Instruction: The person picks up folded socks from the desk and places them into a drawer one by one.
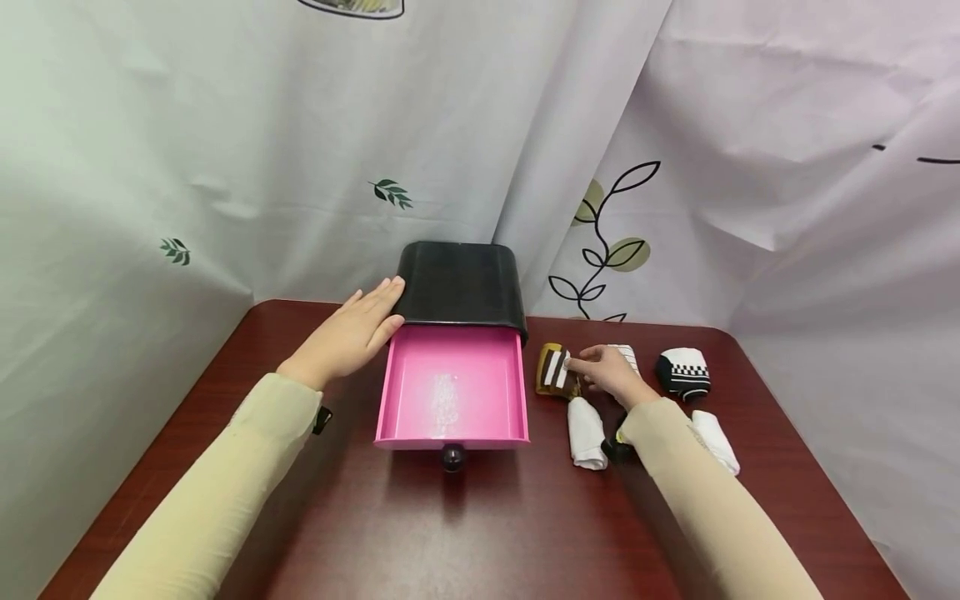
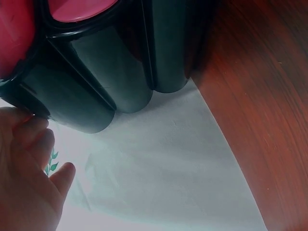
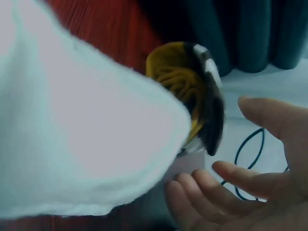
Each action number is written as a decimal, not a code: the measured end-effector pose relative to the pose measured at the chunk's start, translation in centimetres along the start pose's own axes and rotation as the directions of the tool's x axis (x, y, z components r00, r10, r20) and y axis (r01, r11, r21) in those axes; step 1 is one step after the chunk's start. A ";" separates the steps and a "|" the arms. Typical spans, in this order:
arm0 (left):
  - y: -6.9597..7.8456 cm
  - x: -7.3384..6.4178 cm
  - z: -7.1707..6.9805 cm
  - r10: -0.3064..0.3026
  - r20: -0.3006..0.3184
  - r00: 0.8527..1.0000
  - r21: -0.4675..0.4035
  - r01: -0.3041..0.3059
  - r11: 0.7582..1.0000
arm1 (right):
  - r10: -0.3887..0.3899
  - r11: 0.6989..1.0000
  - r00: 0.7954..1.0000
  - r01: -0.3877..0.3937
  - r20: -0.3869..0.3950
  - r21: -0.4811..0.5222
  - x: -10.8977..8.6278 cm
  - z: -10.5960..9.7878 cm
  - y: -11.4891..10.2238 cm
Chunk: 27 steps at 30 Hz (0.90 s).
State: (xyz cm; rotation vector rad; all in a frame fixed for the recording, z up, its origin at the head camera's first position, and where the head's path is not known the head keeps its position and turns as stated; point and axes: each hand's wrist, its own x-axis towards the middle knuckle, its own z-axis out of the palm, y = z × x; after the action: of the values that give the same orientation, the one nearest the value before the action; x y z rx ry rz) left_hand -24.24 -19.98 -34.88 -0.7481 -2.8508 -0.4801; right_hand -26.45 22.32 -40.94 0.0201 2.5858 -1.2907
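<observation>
My left hand [image 1: 348, 337] rests with straight fingers against the left side of a black drawer unit [image 1: 459, 283]. In the left wrist view, that hand [image 2: 33, 168] is beside the unit's rounded dark side [image 2: 103, 67]. A pink drawer [image 1: 450, 443] with a round black knob [image 1: 453, 458] is pulled out, its bare floor showing. Over at the right, my right hand [image 1: 611, 372] hovers by a rolled brown sock [image 1: 553, 371] with white stripes and yellow edging. The right wrist view shows the thumb and fingers apart from this sock [image 3: 211, 110], with yellow fabric coiled inside.
A rolled white sock [image 1: 587, 433] lies nearer me. Farther right are a black-and-white checked sock [image 1: 684, 372] and another white roll [image 1: 716, 442]. A striped white piece [image 1: 626, 357] shows behind my right hand. A dark object [image 1: 617, 451] is partly hidden at my wrist. Curtains [image 1: 300, 167] hang behind the table [image 1: 450, 542].
</observation>
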 end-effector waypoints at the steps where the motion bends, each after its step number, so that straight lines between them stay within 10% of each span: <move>1: 0.0 0.0 0.0 0.001 0.002 1.000 -0.001 -0.001 1.000 | 0.015 1.000 1.000 -0.015 0.007 -0.015 0.2 0.1 0.1; 14: -0.1 0.1 0.0 0.000 0.014 1.000 0.012 0.000 1.000 | 0.090 0.993 0.996 -0.088 0.021 -0.077 2.0 1.1 -0.4; 27: -0.2 0.0 0.2 0.008 -0.010 1.000 0.009 -0.008 1.000 | 0.111 0.990 0.993 -0.114 0.044 0.077 2.1 1.0 0.4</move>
State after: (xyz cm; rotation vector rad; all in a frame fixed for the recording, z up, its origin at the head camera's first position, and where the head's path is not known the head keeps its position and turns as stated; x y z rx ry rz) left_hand -24.40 -20.05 -35.16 -0.7526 -2.8380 -0.4680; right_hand -28.23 21.57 -42.32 0.1516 2.4607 -1.3382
